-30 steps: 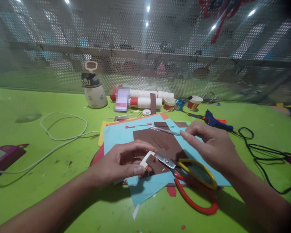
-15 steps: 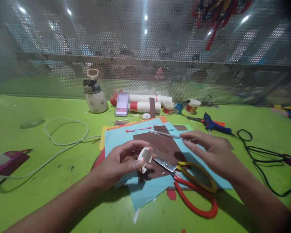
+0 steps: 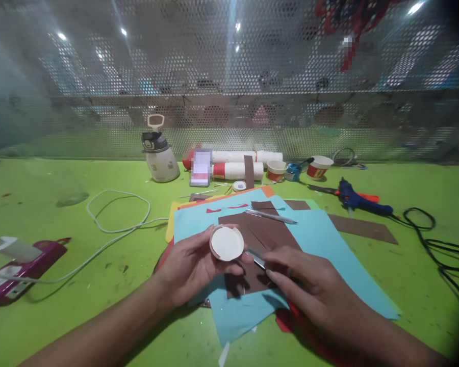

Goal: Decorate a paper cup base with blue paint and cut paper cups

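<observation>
Currently, the left hand holds a shallow paper-cup base above the near left part of the brown paper sheet, thumb and fingers grasping its rim so that the round white face is turned toward the head camera. The right hand is over the scissors, whose blades show above the sheet's near part; its fingers are bent about the pivot, but whether they are clenched on it I cannot tell, since the hand hides most of the handles. Across the sheet's far right corner lies a silver pen, clear of both hands. Light-blue paper spreads beneath the sheet and shows on every side of it. To the sheet's right, a brown strip rests on the green tabletop, with a blue glue gun beyond that strip. Beyond the sheet are a row of nested paper cups on its side and a small blue jar. A white bottle stands beyond the sheet to its left, and a purple power strip lies well to its left.
</observation>
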A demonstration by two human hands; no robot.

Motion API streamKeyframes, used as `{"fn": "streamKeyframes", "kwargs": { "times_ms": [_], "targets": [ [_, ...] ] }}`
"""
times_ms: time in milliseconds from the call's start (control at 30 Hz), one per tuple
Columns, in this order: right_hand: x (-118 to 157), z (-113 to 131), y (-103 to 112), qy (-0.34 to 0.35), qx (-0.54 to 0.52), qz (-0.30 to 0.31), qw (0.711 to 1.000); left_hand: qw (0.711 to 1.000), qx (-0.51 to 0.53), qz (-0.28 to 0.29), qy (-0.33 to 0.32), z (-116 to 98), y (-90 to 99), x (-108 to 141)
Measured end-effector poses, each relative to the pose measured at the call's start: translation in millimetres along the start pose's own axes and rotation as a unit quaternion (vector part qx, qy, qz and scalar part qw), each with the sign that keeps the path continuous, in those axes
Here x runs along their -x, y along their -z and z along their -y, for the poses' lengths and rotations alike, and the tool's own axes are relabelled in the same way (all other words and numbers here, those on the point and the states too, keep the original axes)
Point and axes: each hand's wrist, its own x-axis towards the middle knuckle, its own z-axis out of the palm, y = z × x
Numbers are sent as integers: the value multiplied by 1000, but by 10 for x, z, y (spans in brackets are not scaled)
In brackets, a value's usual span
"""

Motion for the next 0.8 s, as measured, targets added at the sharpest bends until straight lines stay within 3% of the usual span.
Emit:
{"fn": "streamKeyframes", "kwargs": {
  "times_ms": [233, 300, 367, 433, 533, 667, 733, 800],
  "targets": [
    [-16, -71, -37, -6, 1, -31, 999, 996, -15, -84, -6, 48, -34, -20],
    [-12, -67, -38, -13, 6, -27, 1000, 987, -120, -99, -25, 54, -26, -16],
    [-3, -59, -36, -17, 16, -22, 999, 957, -266, -105, -54, 21, -11, -12],
    [4, -61, -30, -18, 29, -19, 999, 914, -382, -110, -84, -91, 14, -5],
    [-5, -98, -12, -1, 50, -13, 999, 845, -494, -158, -128, -436, 92, 48],
    [-26, -166, 11, 22, 69, 4, 997, 681, -653, -300, -140, -1013, 290, 262],
    [-22, -185, 14, 24, 74, 15, 997, 598, -707, -360, -110, -1228, 404, 361],
    [-13, -197, 15, 28, 76, 26, 996, 543, -748, -377, -58, -1371, 506, 384]
  ]
}}
